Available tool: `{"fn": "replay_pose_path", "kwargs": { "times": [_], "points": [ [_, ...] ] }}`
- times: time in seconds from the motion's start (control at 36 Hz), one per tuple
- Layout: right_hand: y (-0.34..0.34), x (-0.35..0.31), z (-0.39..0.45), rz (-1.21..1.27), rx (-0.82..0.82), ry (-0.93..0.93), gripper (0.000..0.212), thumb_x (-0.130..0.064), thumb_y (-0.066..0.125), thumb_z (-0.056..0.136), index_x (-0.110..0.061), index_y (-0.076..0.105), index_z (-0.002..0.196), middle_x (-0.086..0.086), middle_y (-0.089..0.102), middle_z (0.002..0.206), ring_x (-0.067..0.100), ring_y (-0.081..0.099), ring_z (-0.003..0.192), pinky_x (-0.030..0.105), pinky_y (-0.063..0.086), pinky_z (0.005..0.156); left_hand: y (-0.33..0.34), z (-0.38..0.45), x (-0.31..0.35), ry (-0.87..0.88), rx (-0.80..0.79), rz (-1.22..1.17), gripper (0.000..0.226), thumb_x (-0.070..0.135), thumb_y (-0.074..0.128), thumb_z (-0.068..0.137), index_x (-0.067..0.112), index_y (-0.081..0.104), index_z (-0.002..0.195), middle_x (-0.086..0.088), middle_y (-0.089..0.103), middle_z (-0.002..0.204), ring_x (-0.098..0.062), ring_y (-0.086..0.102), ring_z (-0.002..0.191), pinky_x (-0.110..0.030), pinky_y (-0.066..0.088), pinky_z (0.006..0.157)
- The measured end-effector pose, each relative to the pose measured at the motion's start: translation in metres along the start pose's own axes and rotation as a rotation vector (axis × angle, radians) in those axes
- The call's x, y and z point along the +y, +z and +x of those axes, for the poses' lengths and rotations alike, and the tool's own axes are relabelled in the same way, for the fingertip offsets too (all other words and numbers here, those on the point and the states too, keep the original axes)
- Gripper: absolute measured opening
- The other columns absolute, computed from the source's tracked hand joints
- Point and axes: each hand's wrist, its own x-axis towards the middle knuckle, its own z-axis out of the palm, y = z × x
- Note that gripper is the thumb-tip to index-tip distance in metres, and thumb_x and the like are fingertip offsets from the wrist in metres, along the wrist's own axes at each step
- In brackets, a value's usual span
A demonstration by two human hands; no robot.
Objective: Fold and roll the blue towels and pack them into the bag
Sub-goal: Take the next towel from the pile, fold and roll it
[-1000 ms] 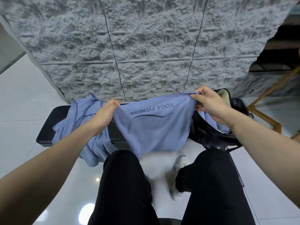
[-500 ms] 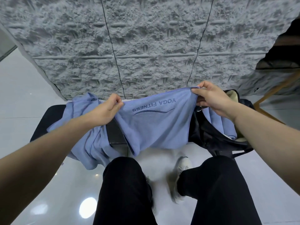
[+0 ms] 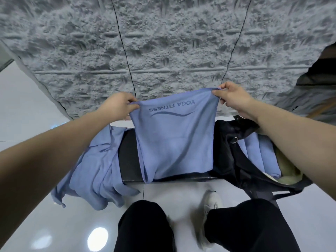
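Towel (image 3: 175, 142) hangs between your hands over the black bench (image 3: 128, 155), with its lower edge at the bench's near lip. Your left hand (image 3: 118, 105) pinches one top corner and your right hand (image 3: 231, 97) pinches the other. Loose towels (image 3: 94, 170) lie left; the bag (image 3: 234, 151) sits right, holding folded ones.

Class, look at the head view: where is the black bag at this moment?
The black bag sits on the right end of the dark bench, just right of the hanging towel and beneath the right forearm, with rolled blue towels inside.
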Motion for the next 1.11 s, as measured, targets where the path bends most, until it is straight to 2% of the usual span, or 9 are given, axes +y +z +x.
{"fn": "replay_pose_path", "kwargs": {
  "times": [0.08, 0.14, 0.39, 0.56, 0.64, 0.72, 0.83, 0.97, 1.11],
  "points": [
    [-0.006, -0.009, 0.012, 0.089, 0.008, 0.011, 0.021, -0.020, 0.063, 0.095, -0.023, 0.046, 0.082, 0.001, 0.051, 0.070, 0.007, 0.051, 0.048, 0.021, 0.036, 0.045, -0.008, 0.010, 0.003, -0.023, 0.139, -0.172, 0.015, 0.020, 0.059, 0.097, 0.009, 0.069, 0.098, -0.014, 0.070, 0.093, -0.019, 0.069, 0.077, -0.037, 0.057, 0.075],
    [-0.009, -0.013, 0.015, 0.180, 0.003, 0.005, 0.021, -0.017, 0.062, 0.095, -0.022, 0.044, 0.085, 0.002, 0.052, 0.072, 0.008, 0.057, 0.049, 0.022, 0.044, 0.046, -0.013, 0.012, 0.006, -0.011, 0.215, -0.191, 0.013, 0.020, 0.058, 0.097, 0.010, 0.068, 0.097, -0.010, 0.068, 0.085, 0.000, 0.062, 0.061, -0.018, 0.050, 0.056],
    [-0.014, -0.003, 0.005, 0.240, -0.014, -0.108, 0.017, -0.009, 0.058, 0.097, -0.019, 0.065, 0.108, 0.000, 0.069, 0.088, 0.005, 0.068, 0.072, 0.019, 0.057, 0.079, -0.011, -0.018, 0.007, 0.219, 0.406, -0.111, 0.011, 0.017, 0.057, 0.096, 0.013, 0.065, 0.103, 0.001, 0.062, 0.087, -0.017, 0.056, 0.074, -0.023, 0.038, 0.061],
    [-0.003, 0.036, -0.034, 0.033, -0.103, -0.114, 0.018, -0.007, 0.065, 0.092, -0.024, 0.072, 0.088, -0.011, 0.073, 0.075, 0.005, 0.061, 0.074, 0.022, 0.048, 0.081, 0.029, -0.059, -0.014, 0.212, 0.246, -0.042, 0.013, 0.008, 0.063, 0.089, 0.008, 0.069, 0.101, -0.005, 0.068, 0.099, -0.021, 0.060, 0.094, -0.034, 0.047, 0.081],
    [0.009, 0.059, -0.057, -0.089, -0.162, -0.086, 0.022, -0.007, 0.063, 0.093, -0.026, 0.070, 0.086, -0.002, 0.073, 0.085, 0.007, 0.058, 0.072, 0.021, 0.044, 0.072, 0.059, -0.083, -0.024, 0.202, 0.162, -0.008, 0.006, 0.006, 0.064, 0.086, 0.004, 0.067, 0.091, -0.009, 0.067, 0.094, -0.026, 0.062, 0.088, -0.039, 0.051, 0.079],
    [0.023, 0.086, -0.078, -0.191, -0.229, -0.096, 0.021, -0.001, 0.063, 0.092, -0.021, 0.068, 0.085, 0.007, 0.073, 0.093, -0.002, 0.062, 0.075, 0.021, 0.046, 0.081, 0.091, -0.106, -0.032, 0.201, 0.037, 0.008, 0.006, 0.005, 0.065, 0.082, 0.004, 0.066, 0.088, -0.010, 0.065, 0.092, -0.025, 0.061, 0.089, -0.039, 0.050, 0.079],
    [0.035, 0.121, -0.101, -0.303, -0.290, -0.028, 0.030, -0.001, 0.062, 0.091, -0.030, 0.066, 0.081, -0.014, 0.068, 0.070, 0.008, 0.063, 0.073, 0.025, 0.047, 0.073, 0.126, -0.128, -0.043, 0.163, -0.073, 0.013, 0.004, 0.006, 0.064, 0.080, 0.006, 0.064, 0.084, -0.006, 0.062, 0.084, -0.022, 0.056, 0.085, -0.038, 0.049, 0.077],
    [0.036, 0.131, -0.123, -0.355, -0.324, 0.017, 0.023, -0.010, 0.060, 0.094, -0.030, 0.067, 0.083, -0.009, 0.068, 0.067, 0.007, 0.066, 0.069, 0.016, 0.049, 0.064, 0.144, -0.147, -0.045, 0.137, -0.172, 0.028, 0.004, 0.009, 0.061, 0.084, 0.007, 0.061, 0.087, -0.005, 0.059, 0.088, -0.018, 0.052, 0.089, -0.031, 0.046, 0.077],
    [0.035, 0.137, -0.138, -0.387, -0.353, 0.021, 0.018, -0.013, 0.062, 0.091, -0.029, 0.069, 0.087, 0.002, 0.073, 0.083, 0.027, 0.068, 0.085, 0.041, 0.053, 0.084, 0.149, -0.162, -0.041, 0.074, -0.236, 0.007, 0.011, 0.011, 0.061, 0.085, 0.017, 0.053, 0.080, -0.011, 0.065, 0.106, -0.025, 0.058, 0.100, -0.038, 0.049, 0.084]
  ]
}}
